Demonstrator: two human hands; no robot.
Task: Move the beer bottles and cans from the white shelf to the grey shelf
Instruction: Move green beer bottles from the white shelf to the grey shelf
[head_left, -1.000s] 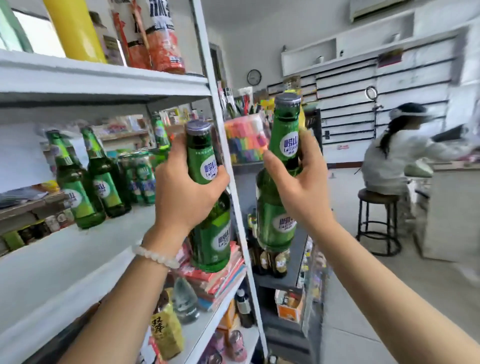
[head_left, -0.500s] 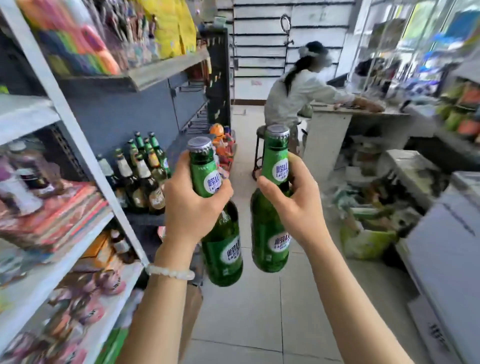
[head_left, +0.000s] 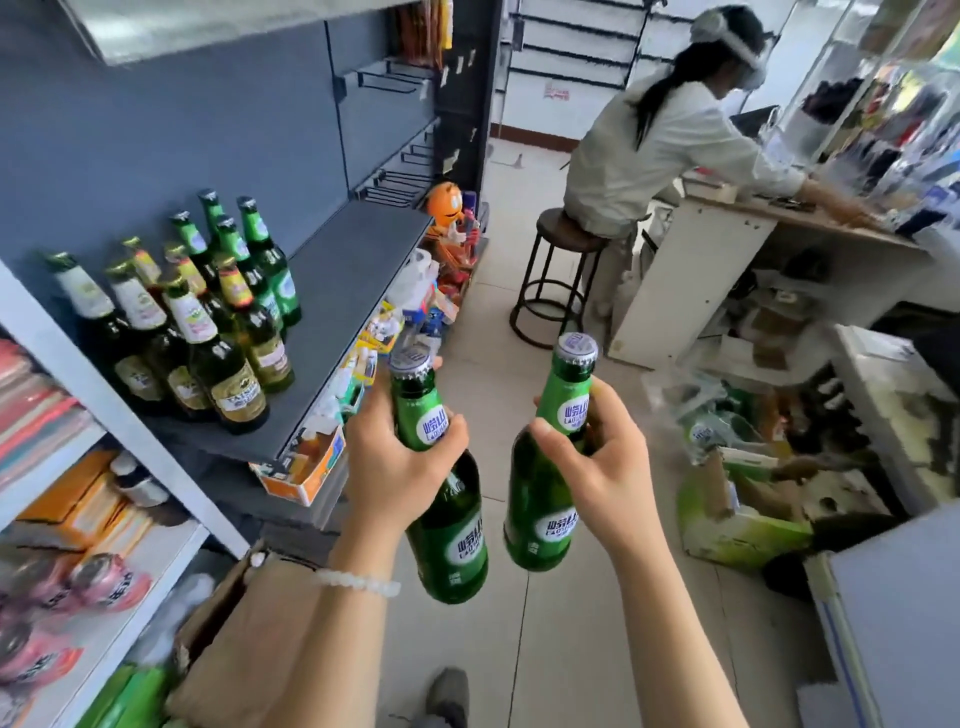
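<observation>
My left hand (head_left: 400, 467) grips a green beer bottle (head_left: 447, 525) by its neck and shoulder. My right hand (head_left: 597, 467) grips a second green beer bottle (head_left: 543, 499) the same way. Both bottles are upright over the tiled aisle floor, just right of the grey shelf (head_left: 343, 296). On that shelf's left part stand several beer bottles (head_left: 208, 322), green and dark ones, in a cluster. The shelf's right part is bare. The white shelf (head_left: 104, 400) is at the left edge, with packets and boxes showing on it.
A cardboard box (head_left: 249, 623) sits on the floor below my left arm. A person in white sits on a round stool (head_left: 566, 244) at a counter ahead. Green cartons (head_left: 737, 519) and clutter lie at the right. My shoe (head_left: 447, 696) shows below.
My view has swung right from the white shelf to the grey shelf. Both bottles have come along in my hands and now hang lower, beside the grey shelf.
</observation>
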